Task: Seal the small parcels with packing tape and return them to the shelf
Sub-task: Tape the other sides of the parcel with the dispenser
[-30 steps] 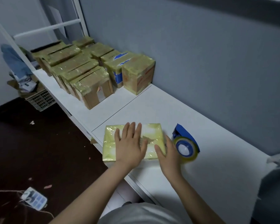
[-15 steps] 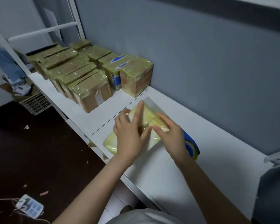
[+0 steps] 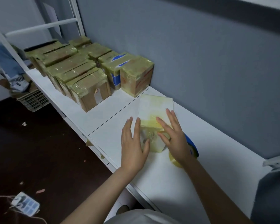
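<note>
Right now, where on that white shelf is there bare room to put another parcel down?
Bare shelf lies right of the tape dispenser along the grey wall, and between the left hand and the sealed parcels. Crowded around the tilted parcel and right hand.

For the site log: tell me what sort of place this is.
Probably a small home or back-room packing spot: taped cardboard parcels lined on a white shelf against a grey wall, a blue tape dispenser, a power strip on the floor.
</note>
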